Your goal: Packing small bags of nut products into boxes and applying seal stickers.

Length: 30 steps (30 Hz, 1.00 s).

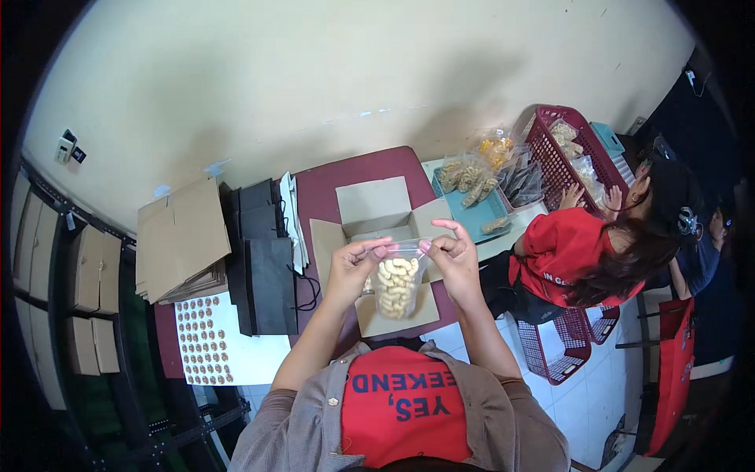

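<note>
A clear plastic pouch point(399, 289) of pale, curved snack pieces hangs upright between my two hands. My left hand point(360, 265) pinches the pouch's top edge at one corner between thumb and fingers. At the opposite top corner, my right hand point(453, 253) grips the edge with the thumb, its index finger raised and bent. Below and behind the pouch stands an open cardboard box point(377, 227) with its flaps folded out. The pouch and my hands hide much of the box's inside.
Black paper bags point(265, 283) and flattened cardboard point(183, 236) lie to the left, beside a sheet of round stickers point(203, 342). At right are a teal tray point(472, 215) of filled pouches and a maroon basket point(545, 159). A co-worker in a red shirt point(548, 253) reaches into that basket.
</note>
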Tool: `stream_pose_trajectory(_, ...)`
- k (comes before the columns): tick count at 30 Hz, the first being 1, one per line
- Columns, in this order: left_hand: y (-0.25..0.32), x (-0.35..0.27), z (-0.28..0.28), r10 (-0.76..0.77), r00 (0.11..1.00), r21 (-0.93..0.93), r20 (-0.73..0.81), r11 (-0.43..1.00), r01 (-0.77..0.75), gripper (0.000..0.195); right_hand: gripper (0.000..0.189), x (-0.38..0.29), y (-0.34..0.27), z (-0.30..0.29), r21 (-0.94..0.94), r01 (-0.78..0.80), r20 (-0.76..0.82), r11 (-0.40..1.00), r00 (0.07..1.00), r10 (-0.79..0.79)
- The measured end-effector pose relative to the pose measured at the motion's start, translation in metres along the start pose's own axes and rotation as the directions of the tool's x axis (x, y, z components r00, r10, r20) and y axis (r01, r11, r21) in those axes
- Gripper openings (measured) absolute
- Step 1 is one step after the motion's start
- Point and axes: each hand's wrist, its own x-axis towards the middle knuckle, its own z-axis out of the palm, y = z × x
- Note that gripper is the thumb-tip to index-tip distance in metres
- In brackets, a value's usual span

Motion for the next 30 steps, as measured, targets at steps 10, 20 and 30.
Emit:
stream_pose_trajectory(10, -0.045, -0.024, 0.025, 0.304, 0.949, 0.734, 0.077, 0.627, -0.261, 0.072, 0.034, -0.011, 0.025, 0.029, -0.326, 0.34, -0.07, 0.882, 0.922, -0.381)
stream_pose_trajectory(20, -0.071, -0.014, 0.011, -0.062, 0.992, -0.124, -0.113, 0.991, 0.047, 0.055, 0.039, -0.004, 0.084, 0.01, -0.079, 0.01, 0.222, 0.997, 0.975, 0.008)
stream_pose_trajectory(30, -0.091, -0.002, -0.028, -0.263, 0.965, 0.004, -0.027, 0.965, 0.263, 0.059, 0.025, 0.015, 0.121, -0.001, -0.023, -0.236, 0.058, 0.972, 0.97, 0.237)
